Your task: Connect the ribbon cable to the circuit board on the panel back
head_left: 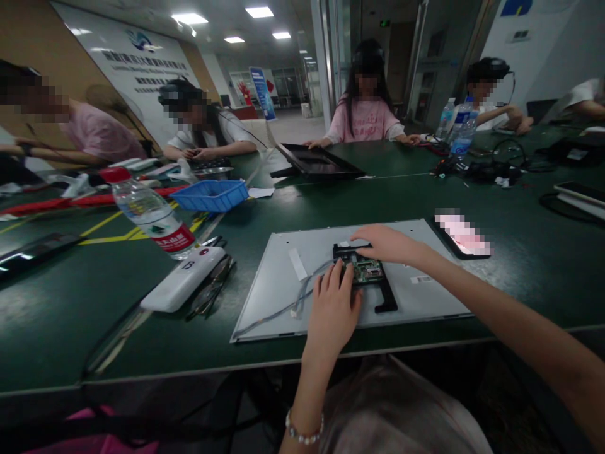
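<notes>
A flat grey panel (278, 271), like the back of a display screen, lies on the table in front of me. A black bracket (388, 296) with a green circuit board (371, 270) rests on its middle. My left hand (334, 309) lies over the left side of the board, fingers stretched out and slightly apart. At the bracket's upper edge, my right hand (390, 244) has finger and thumb around the black bar; the exact contact is partly hidden. Grey cables (302, 293) run from beside the left hand across the panel to its lower left corner.
Left of the panel are a white power bank (184, 280), glasses (212, 290), a water bottle (151, 217) and a blue tray (210, 195). A phone (460, 233) lies to the right. Across the green table (401, 195), several people sit near a black screen frame (321, 161).
</notes>
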`<action>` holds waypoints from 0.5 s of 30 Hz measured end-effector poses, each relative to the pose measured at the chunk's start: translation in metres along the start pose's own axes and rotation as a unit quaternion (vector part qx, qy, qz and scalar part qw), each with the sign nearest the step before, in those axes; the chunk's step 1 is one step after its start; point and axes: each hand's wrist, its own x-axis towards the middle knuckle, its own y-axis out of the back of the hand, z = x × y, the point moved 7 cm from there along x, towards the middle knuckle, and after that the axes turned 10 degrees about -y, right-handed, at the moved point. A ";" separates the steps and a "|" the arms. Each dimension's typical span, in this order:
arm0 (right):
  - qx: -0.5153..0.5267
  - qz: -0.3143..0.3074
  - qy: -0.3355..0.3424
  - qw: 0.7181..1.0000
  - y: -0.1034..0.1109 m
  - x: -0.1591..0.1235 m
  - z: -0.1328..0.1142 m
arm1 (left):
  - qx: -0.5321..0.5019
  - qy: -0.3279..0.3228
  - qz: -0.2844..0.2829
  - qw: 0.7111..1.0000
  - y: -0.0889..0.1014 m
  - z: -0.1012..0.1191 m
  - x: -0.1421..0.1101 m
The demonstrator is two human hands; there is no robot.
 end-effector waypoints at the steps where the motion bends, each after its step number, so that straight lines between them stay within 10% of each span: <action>1: -0.005 -0.010 0.005 1.000 -0.006 0.010 -0.002 | 0.001 0.000 0.000 1.000 0.000 0.000 0.000; 8: -0.029 -0.026 -0.027 0.999 -0.030 0.046 0.002 | 0.001 -0.002 -0.008 1.000 -0.002 -0.001 -0.001; 15: -0.012 0.042 -0.053 0.998 0.003 0.023 0.023 | 0.006 0.000 -0.011 1.000 -0.001 -0.001 0.000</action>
